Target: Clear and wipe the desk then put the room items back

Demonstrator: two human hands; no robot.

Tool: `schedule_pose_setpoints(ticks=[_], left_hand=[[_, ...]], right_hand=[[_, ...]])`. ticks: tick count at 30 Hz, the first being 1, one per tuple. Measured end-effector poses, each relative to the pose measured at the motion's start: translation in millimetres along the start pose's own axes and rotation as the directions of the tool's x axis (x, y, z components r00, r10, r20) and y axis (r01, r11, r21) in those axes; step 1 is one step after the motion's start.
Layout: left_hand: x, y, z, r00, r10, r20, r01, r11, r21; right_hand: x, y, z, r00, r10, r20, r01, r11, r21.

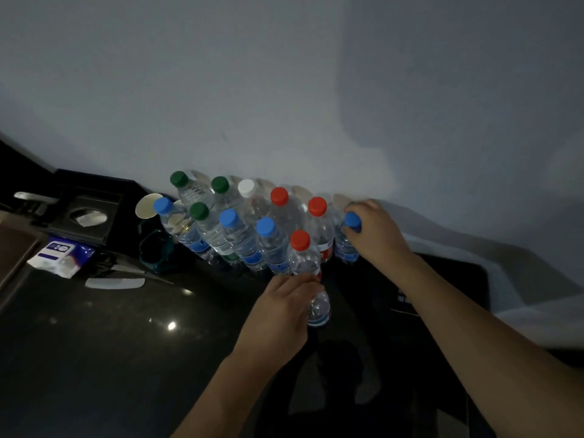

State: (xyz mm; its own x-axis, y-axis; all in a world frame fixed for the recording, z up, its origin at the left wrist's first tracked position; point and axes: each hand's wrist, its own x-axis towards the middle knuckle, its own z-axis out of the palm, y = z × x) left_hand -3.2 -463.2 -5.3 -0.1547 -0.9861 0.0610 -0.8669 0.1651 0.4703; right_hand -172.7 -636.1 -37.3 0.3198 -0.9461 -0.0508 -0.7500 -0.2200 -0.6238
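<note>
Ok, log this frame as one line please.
left hand: grips red-capped bottle | right hand: grips blue-capped bottle by wall | other bottles: upright on dark desk

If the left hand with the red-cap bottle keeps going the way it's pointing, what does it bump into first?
Probably the blue-cap bottle at the front of the cluster. The left hand points up toward the wall, holding the red-cap bottle, and that bottle stands just ahead. Depth is hard to judge from one view.
</note>
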Motion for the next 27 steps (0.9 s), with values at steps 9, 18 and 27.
schedule_pose_setpoints(ticks=[9, 18, 27], left_hand=[[54, 15, 22, 0.995, 0.075, 0.066, -0.082, 0.99, 0.114], [96, 35, 40, 0.994, -0.012, 0.109, -0.018, 0.962, 0.272], [70, 44, 20, 0.998, -0.005, 0.067, -0.011, 0.972, 0.233]], right_hand=[[-35, 29, -17, 0.997, 0.006, -0.077, 0.009, 0.98, 0.198], [-87, 28, -16, 0.985, 0.107, -0.133, -0.081, 0.979, 0.186], [-119, -3, -31, 0.987, 0.073, -0.143, -0.051, 0.988, 0.147]])
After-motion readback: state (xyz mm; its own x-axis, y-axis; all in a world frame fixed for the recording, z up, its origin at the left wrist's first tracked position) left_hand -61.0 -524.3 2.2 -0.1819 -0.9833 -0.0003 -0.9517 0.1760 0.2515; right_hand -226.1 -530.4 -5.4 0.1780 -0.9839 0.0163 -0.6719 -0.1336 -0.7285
